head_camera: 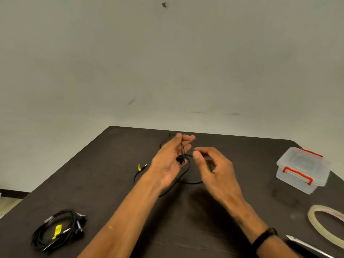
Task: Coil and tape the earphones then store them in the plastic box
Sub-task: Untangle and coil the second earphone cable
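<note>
Left hand [167, 161], middle of the frame: its fingers [186, 139] are stretching nearly straight & the black earphones [183, 164] wire is running up along them, w/ the little black buds hanging by the palm. Prob. it's working as a post so the wire can go round & round into a coil. I can't tell if the thumb is pinching the wire.

Right hand [212, 170], just right of it: the fingers are curling loosely, thumb [197, 155] & first finger pointing at the wire w/ a small gap between them. They're holding nothing I can see. Looks like it's getting ready to grab the next bit of wire.

The rest of the wire is lying in loose loops on the dark tabletop [121, 183] under both hands. The plug end w/ a yellow tag [139, 167] is lying left of the left hand, apart from it.

Around: a second bundle of black earphones [57, 229], already coiled, is sitting at lower left. The plastic box [303, 169] w/ red clips is sitting at the right edge, lid on, so it needs opening later. The tape roll [323, 224] is at lower right, w/ a shiny blade [305, 245] below it, maybe scissors. Nothing is blocking the way to the tape or box; the loose loops could tangle, tho.
</note>
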The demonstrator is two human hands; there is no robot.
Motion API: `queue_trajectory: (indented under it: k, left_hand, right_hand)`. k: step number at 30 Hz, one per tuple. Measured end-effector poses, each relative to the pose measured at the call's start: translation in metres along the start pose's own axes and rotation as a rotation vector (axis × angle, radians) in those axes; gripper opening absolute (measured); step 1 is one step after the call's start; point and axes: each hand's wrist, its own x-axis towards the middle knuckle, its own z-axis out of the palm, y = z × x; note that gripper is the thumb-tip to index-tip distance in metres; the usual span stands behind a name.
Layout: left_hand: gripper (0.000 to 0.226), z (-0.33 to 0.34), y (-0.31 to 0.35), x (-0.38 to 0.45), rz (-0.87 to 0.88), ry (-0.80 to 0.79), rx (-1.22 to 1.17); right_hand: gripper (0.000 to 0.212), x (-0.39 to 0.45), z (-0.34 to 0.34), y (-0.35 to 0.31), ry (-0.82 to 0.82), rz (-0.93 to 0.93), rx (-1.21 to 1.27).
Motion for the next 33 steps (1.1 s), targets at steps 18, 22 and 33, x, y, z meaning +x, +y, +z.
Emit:
queue_trajectory:
  k: [18, 22, 33]
  left_hand:
    - [0.029, 0.003, -0.002, -0.002, 0.009, 0.0, -0.282]
    - [0.03, -0.011, 0.013, 0.0, 0.073, 0.105, -0.554]
    - [0.048, -0.011, 0.002, 0.01, 0.127, 0.156, -0.481]
  right_hand:
    - [0.017, -0.002, 0.007, 0.016, 0.031, -0.012, -0.098]
    - [0.017, 0.008, -0.006, 0.038, 0.101, 0.029, -0.299]
    - [0.044, 0.006, -0.015, 0.049, 0.077, 0.123, -0.352]
